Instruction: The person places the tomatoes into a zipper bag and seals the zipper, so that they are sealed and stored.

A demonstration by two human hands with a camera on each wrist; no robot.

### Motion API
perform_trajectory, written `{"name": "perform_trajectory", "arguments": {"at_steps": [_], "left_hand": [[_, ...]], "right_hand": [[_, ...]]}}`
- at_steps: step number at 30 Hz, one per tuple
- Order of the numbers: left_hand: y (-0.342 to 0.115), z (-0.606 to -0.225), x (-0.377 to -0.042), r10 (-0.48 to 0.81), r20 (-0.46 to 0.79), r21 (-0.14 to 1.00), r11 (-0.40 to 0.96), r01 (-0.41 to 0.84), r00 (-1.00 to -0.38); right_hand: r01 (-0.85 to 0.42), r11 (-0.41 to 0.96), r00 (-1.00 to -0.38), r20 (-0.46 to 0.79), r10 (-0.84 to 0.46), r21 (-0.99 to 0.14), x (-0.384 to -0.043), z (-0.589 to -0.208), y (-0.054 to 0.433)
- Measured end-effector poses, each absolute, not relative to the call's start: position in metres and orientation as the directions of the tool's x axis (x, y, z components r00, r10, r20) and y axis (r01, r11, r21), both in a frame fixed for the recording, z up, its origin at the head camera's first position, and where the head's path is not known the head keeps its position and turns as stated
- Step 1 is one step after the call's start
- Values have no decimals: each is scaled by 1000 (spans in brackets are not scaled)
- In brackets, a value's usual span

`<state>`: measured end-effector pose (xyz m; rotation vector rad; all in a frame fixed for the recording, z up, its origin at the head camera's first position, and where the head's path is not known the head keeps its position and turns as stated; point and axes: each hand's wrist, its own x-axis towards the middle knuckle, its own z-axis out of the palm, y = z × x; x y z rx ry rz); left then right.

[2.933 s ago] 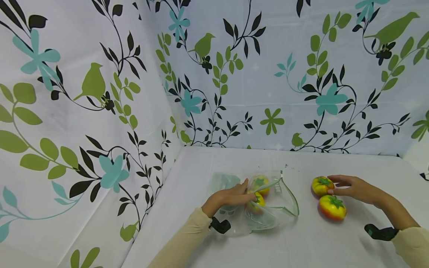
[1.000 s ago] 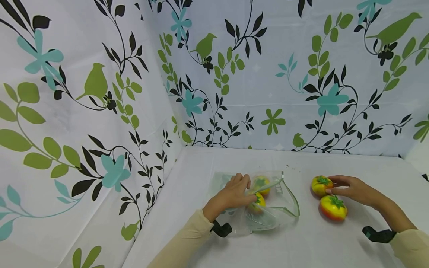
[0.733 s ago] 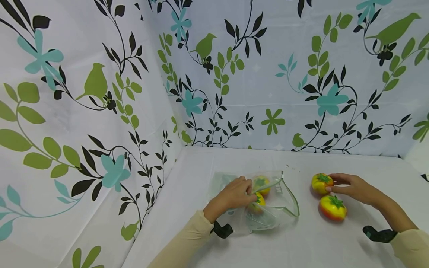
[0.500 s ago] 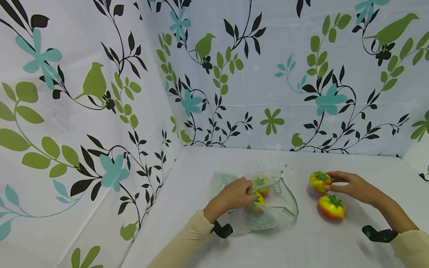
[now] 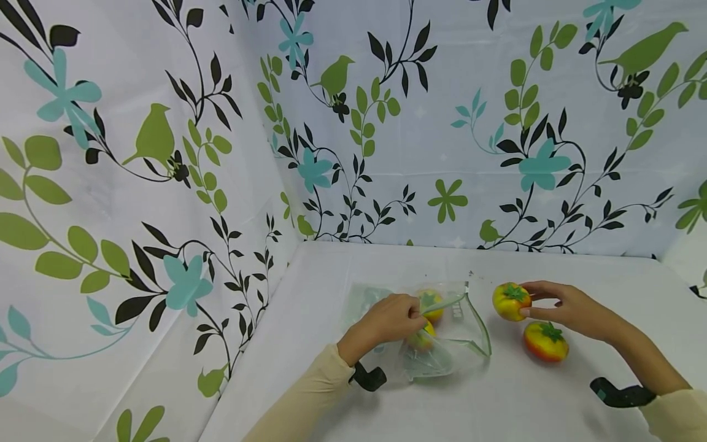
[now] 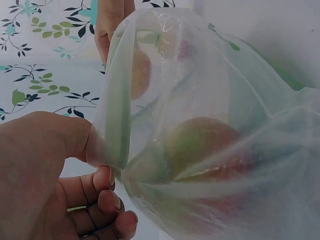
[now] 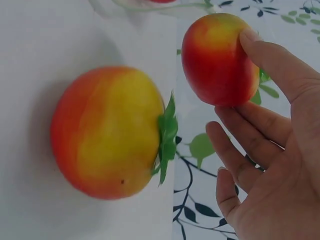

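Note:
In the head view my left hand (image 5: 386, 322) pinches the rim of a clear plastic zip bag (image 5: 431, 363), its mouth gaping toward the right. Inside the bag are two yellow-and-red fruits, a farther persimmon (image 5: 431, 301) and a nearer one partly hidden by my fingers. The left wrist view shows thumb and forefinger on the translucent bag (image 6: 255, 95). My right hand (image 5: 577, 313) holds another persimmon (image 5: 508, 302) between thumb and fingers, raised off the table; its red underside faces the right wrist camera. Just below that hand a loose persimmon (image 7: 105, 135) with green leaves lies on the table.
The white table (image 5: 530, 405) runs back to a patterned cloth (image 5: 420, 123) with leaves and birds. A similar cloth wall (image 5: 138, 215) borders the left side. A dark wrist camera (image 5: 621, 393) sits below my right hand, another at the left wrist.
My right hand has lifted one persimmon from beside the other and carried it left toward the bag. My left fingers, earlier extended, have curled onto the bag's rim.

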<state>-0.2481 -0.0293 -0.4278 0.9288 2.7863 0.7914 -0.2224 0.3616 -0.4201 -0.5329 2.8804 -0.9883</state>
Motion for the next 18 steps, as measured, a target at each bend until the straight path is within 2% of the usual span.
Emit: {"name": "perform_trajectory", "arguments": {"at_steps": [18], "left_hand": [[-26, -416, -244, 571, 92, 528, 667, 526, -816]], "right_hand": [[-321, 707, -919, 25, -394, -631, -210, -420, 328]]}}
